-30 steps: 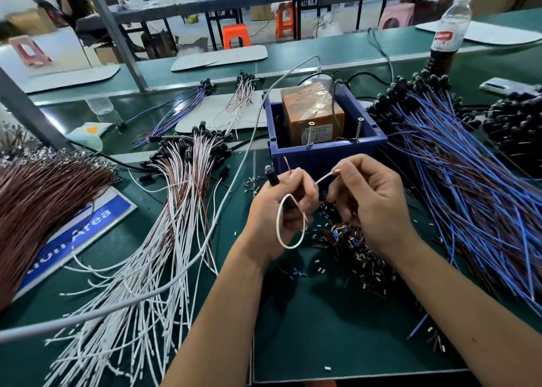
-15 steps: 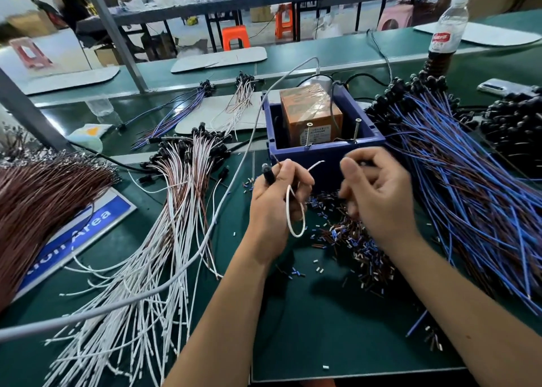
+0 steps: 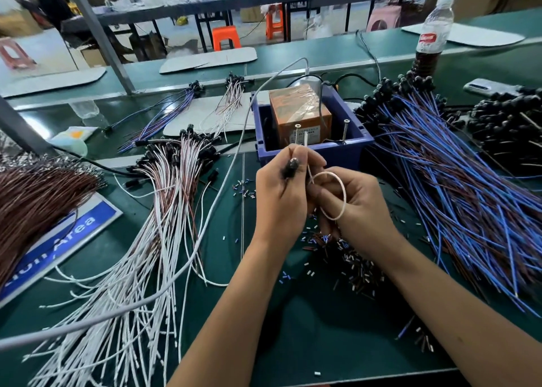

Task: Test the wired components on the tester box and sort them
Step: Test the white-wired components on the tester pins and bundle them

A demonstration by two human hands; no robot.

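Observation:
My left hand (image 3: 281,199) grips a wired component by its black head (image 3: 290,168), fingers curled round it just in front of the tester box. Its white wire (image 3: 337,194) loops over my right hand (image 3: 356,210), whose fingers pinch the wire where the two hands meet. One white wire end points up toward the left screw post (image 3: 297,136). The blue tester box (image 3: 313,155) holds an orange block (image 3: 299,114) and has a second screw post (image 3: 346,131) on its front rim.
A heap of white and brown wired components (image 3: 164,199) lies to the left, a large blue-wired heap (image 3: 457,187) to the right. Brown wires (image 3: 32,199) lie far left. Cut insulation bits (image 3: 346,257) litter the green mat. A grey cable (image 3: 205,234) crosses it. A bottle (image 3: 434,34) stands behind.
The hands have come together in front of the box. The wire loop has swung from under my left hand over to my right hand, and a wire end now rises toward the left post.

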